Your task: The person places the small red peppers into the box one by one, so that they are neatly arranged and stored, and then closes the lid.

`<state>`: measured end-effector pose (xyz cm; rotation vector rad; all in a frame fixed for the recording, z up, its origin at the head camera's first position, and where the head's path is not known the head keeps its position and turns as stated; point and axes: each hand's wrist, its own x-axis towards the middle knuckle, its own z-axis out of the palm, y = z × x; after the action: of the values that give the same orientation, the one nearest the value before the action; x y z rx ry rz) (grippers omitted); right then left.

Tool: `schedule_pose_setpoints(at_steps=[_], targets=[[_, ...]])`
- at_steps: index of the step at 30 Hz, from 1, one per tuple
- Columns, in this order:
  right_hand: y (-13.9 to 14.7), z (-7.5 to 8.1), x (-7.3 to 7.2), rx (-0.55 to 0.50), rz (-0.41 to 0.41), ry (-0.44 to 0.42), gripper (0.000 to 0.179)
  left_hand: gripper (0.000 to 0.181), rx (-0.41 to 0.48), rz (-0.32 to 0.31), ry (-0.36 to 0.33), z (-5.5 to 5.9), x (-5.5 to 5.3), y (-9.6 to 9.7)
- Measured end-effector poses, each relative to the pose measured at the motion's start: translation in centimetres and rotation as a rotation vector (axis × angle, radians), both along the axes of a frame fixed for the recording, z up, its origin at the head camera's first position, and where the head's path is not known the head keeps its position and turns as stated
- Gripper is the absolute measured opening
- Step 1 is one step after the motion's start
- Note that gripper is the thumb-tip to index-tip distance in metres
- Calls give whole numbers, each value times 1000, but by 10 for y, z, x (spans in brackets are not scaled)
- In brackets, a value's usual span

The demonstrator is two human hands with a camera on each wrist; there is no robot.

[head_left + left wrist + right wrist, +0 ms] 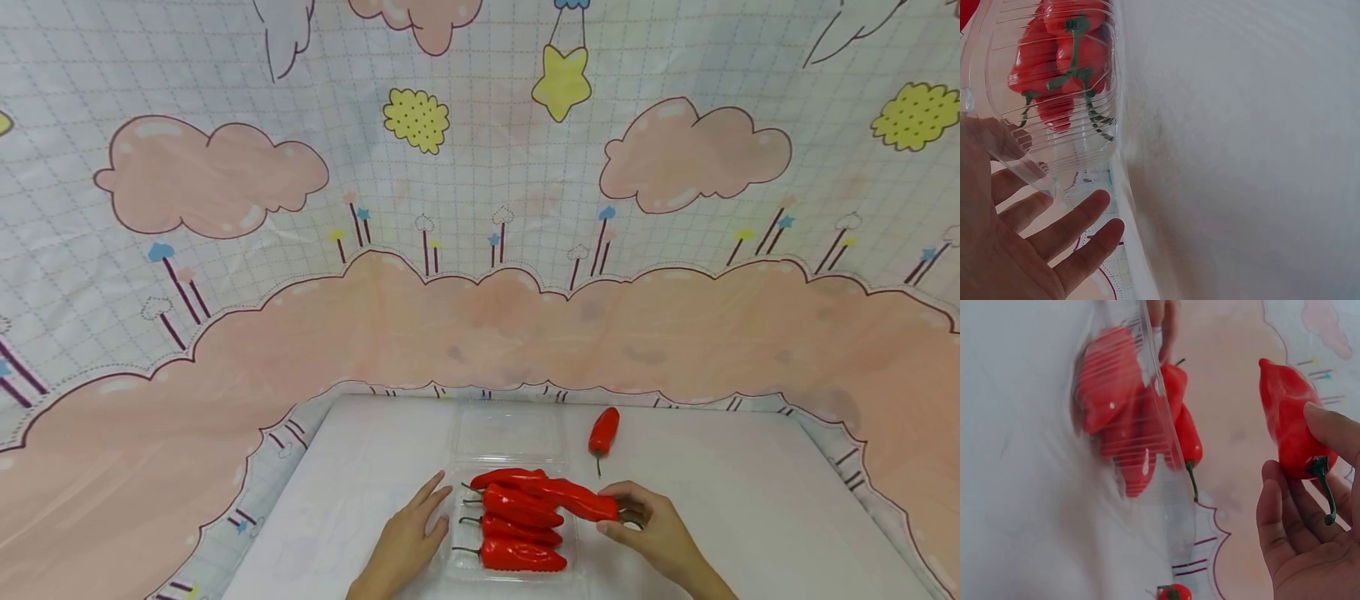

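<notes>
Jutting leftward from right grip (658, 527): red pepper (579, 498), stem (1329, 497) palmward.

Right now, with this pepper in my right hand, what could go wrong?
The held pepper could slip or tip, since your right hand grips it near its stem end. If set on the peppers lying in the box, it might roll off them. Your left hand, right beside the thin-looking box, could nudge it.
</notes>
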<state>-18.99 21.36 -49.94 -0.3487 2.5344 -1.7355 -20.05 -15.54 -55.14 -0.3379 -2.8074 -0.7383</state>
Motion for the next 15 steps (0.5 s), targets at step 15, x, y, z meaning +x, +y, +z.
schedule_pose_setpoints(at_steps=[15], targets=[[-22,-9,-5,-45,87,-28,40,42,7,-2,8,0,0,0]])
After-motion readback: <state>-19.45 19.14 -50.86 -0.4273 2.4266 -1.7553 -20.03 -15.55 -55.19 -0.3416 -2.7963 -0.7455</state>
